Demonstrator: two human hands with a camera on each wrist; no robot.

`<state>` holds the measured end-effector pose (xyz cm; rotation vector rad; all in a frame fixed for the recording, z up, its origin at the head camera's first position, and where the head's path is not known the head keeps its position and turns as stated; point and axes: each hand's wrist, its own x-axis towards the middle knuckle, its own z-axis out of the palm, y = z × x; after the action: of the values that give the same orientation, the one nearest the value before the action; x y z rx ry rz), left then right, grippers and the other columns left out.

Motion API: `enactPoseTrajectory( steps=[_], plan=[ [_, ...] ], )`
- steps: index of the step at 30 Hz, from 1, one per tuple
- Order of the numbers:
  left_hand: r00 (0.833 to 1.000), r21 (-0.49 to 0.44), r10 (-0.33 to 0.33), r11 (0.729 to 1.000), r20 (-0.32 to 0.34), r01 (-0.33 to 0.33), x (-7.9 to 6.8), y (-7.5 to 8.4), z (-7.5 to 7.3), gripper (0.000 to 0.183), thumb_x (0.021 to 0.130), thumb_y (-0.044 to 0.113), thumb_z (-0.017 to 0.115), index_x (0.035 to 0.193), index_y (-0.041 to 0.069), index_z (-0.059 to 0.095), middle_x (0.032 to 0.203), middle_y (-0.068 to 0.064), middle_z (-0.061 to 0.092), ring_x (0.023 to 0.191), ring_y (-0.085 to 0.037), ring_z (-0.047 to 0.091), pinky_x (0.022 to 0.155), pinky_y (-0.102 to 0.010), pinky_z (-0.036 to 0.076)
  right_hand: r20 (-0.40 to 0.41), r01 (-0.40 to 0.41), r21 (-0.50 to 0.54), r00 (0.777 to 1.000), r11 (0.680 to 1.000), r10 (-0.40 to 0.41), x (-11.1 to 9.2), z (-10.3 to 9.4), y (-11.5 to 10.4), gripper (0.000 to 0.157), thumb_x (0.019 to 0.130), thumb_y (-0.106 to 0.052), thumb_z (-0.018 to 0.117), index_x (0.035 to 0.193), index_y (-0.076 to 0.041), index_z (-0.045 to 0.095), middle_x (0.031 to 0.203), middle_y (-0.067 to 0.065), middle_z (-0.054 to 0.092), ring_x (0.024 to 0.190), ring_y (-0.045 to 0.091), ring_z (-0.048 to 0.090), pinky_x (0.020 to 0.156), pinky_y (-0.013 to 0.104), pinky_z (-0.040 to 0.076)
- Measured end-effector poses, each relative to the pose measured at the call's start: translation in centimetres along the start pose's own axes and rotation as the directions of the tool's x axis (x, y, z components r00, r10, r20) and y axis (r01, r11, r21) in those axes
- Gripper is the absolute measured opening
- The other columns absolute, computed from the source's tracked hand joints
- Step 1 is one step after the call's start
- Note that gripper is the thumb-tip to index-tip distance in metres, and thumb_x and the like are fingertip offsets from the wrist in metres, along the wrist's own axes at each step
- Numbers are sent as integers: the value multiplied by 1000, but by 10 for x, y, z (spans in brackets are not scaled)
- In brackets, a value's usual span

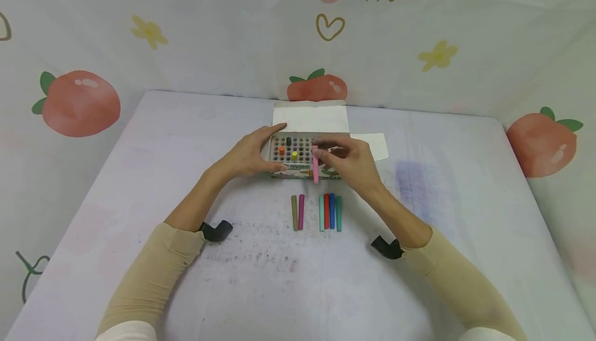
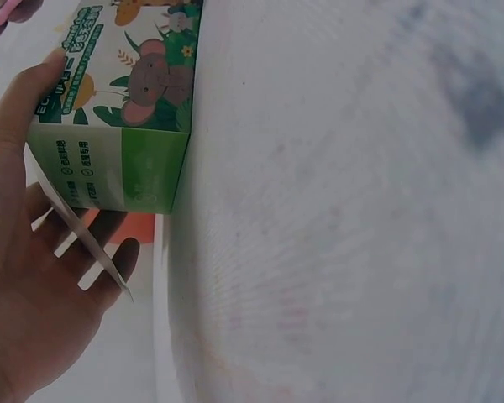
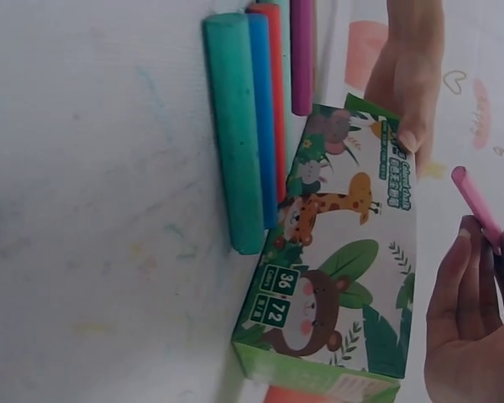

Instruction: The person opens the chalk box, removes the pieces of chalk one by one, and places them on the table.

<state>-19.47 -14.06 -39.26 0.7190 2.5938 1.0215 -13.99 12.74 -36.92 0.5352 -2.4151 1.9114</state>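
Note:
An open chalk box (image 1: 304, 170) with animal pictures stands on the table, its lid (image 1: 309, 117) raised at the back. Orange (image 1: 281, 150), black (image 1: 288, 141) and yellow (image 1: 295, 156) chalks poke up from its holed insert. My left hand (image 1: 251, 154) holds the box's left end, thumb at the front and forefinger toward the back. Over the box's right half, my right hand (image 1: 351, 162) pinches a pink chalk stick (image 1: 316, 167) by its upper part; the lower end points toward me. In the right wrist view, that pink chalk (image 3: 477, 201) is clear of the box.
In front of the box lie an olive chalk (image 1: 294, 213) and a purple one (image 1: 301, 211). To their right sit mint (image 1: 322, 213), red (image 1: 327, 211), blue (image 1: 332, 211) and green (image 1: 339, 213) chalks. A white side flap (image 1: 372, 144) sticks out right.

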Motion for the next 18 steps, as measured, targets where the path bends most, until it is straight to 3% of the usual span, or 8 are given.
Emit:
enactPoseTrajectory(
  steps=[7, 18],
  plan=[
    [1000, -9, 2, 1000, 0, -2, 0, 0, 0, 103, 76, 37, 87, 158, 21, 28, 137, -11, 49, 111, -25, 49, 93, -45, 41, 46, -73, -24, 996, 997, 74, -8, 0, 4, 22, 91, -14, 74, 111, -5, 74, 100, 7, 72, 74, 25, 69, 70, 32, 58],
    [1000, -11, -6, 1000, 4, 6, 0, 1, 0, 103, 76, 37, 87, 158, 20, 27, 138, -11, 49, 114, -25, 48, 97, -47, 40, 101, -147, 17, 984, 989, 145, -18, 0, 5, 23, 89, -13, 75, 110, -4, 74, 96, 11, 74, 79, 36, 70, 72, 42, 58]
  ],
)
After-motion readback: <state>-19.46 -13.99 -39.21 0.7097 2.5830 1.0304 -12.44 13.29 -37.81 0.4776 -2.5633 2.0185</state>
